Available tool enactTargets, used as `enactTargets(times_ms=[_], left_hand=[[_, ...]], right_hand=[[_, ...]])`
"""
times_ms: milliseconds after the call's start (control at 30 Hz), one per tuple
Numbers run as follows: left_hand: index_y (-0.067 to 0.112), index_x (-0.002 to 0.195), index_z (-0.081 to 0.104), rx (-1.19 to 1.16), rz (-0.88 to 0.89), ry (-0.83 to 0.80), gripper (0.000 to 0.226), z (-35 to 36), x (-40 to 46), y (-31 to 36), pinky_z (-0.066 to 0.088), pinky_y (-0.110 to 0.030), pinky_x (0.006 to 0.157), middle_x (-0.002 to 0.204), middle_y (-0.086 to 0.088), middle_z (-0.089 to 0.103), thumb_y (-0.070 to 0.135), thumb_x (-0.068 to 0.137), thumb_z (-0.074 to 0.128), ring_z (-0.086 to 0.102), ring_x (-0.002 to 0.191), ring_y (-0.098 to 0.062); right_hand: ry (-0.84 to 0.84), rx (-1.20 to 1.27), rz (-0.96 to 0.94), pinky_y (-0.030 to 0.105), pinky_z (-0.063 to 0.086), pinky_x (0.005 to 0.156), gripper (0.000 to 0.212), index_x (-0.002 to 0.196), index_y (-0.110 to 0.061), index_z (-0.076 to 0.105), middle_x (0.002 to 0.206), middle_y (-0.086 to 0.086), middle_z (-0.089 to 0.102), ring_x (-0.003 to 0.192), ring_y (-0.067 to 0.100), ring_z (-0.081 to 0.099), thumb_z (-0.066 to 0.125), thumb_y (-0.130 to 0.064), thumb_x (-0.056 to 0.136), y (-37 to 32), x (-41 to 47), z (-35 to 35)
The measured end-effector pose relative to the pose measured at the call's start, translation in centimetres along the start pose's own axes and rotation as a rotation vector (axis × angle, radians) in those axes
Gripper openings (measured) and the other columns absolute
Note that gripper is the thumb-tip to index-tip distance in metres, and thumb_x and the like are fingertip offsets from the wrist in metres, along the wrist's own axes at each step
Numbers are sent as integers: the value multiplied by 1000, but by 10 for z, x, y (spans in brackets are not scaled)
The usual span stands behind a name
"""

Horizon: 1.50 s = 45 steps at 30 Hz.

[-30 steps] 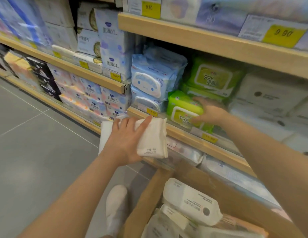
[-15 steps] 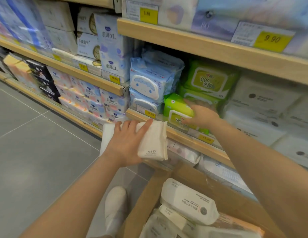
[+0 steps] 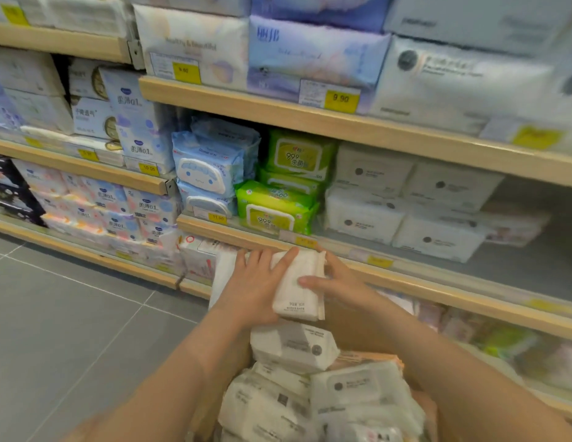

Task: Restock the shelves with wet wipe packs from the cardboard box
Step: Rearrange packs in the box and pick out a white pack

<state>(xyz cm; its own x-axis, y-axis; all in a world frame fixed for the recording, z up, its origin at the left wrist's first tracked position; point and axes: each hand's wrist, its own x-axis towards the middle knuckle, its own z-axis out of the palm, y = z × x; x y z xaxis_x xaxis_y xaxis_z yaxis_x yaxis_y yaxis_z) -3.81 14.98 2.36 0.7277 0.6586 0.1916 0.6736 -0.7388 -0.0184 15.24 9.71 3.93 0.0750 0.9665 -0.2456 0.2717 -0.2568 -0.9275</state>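
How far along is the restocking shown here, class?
Done: white packs already sit on the shelf. In hand: the left hand and right hand hold one pack below that shelf. Left: many packs fill the box, and shelf space shows at right.

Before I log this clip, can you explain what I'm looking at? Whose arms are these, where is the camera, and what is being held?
There is no machine here: a person wears a wide-angle camera on the head, looking forward and down, so both bare arms reach in from the bottom of the head view. The left hand and the right hand both hold one white wipe pack, fingers curled around its sides, in front of the wooden shelf edge. Below them sits an open cardboard box heaped with more white packs. On the shelf behind stand green packs, blue packs and white packs, with yellow price tags along the edge.
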Motion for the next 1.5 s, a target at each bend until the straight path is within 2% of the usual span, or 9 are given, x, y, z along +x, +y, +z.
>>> enactTargets(times_ms=[200,367,533,667,767,933,1033,1233,1500], left_hand=[[33,143,-12,-105,90,37,117,-11,9,60,23,-46,105,136,-7,33,68,57,60,33,124,-30],[32,149,-9,-460,-127,-27,134,-20,16,54,8,-42,115,157,-2,2,72,51,74,2,143,-22],[25,136,36,-1260,-402,-175,91,-22,18,49,47,-19,85,129,12,50,40,61,86,53,112,-7],[23,119,56,-1555,-428,-301,100,-7,19,54,53,-49,88,113,-5,69,52,30,93,67,101,-23],[20,118,56,-1583,-482,-246,104,-5,23,56,55,-51,83,108,-7,70,46,25,95,69,96,-26],[22,114,55,-1518,-442,-129,75,-16,29,63,55,-25,59,101,2,69,25,47,90,70,81,-11],[29,101,54,-1470,-409,-27,51,-23,33,66,52,-18,58,96,8,67,6,66,83,67,74,1],[30,106,52,-1440,-354,8,63,-27,43,70,52,-17,64,104,7,66,15,58,89,65,88,-3],[33,124,46,-1221,-187,-24,76,-24,53,68,46,-10,75,118,19,57,26,61,88,57,99,6]], right_hand=[[178,167,48,20,52,54,64,122,-26,38,108,2,58,86,12,62,76,-7,75,8,-50,-29],[254,122,-5,45,59,69,61,114,-24,44,114,7,60,96,26,65,79,-4,69,10,-84,-67],[211,160,-32,52,58,74,64,113,-26,45,118,10,59,102,32,65,82,-11,62,17,-104,-96],[151,128,-35,49,58,74,66,113,-28,42,121,9,56,105,32,63,82,-14,62,23,-106,-99],[109,107,-7,45,58,76,61,111,-25,41,123,10,53,104,30,63,81,-13,67,26,-106,-100],[58,-133,9,37,55,86,62,114,-25,48,126,-1,48,112,21,57,82,-38,64,15,-102,-113],[27,-424,-15,22,34,101,75,132,-36,39,141,-12,38,130,10,39,80,-43,69,-5,-99,-123],[-53,-885,-117,34,27,114,108,146,-43,12,154,-13,26,138,12,30,79,-57,63,-25,-80,-114],[32,-981,-258,32,35,97,96,139,-60,5,124,-2,40,117,19,39,74,-52,72,7,-69,-118]])
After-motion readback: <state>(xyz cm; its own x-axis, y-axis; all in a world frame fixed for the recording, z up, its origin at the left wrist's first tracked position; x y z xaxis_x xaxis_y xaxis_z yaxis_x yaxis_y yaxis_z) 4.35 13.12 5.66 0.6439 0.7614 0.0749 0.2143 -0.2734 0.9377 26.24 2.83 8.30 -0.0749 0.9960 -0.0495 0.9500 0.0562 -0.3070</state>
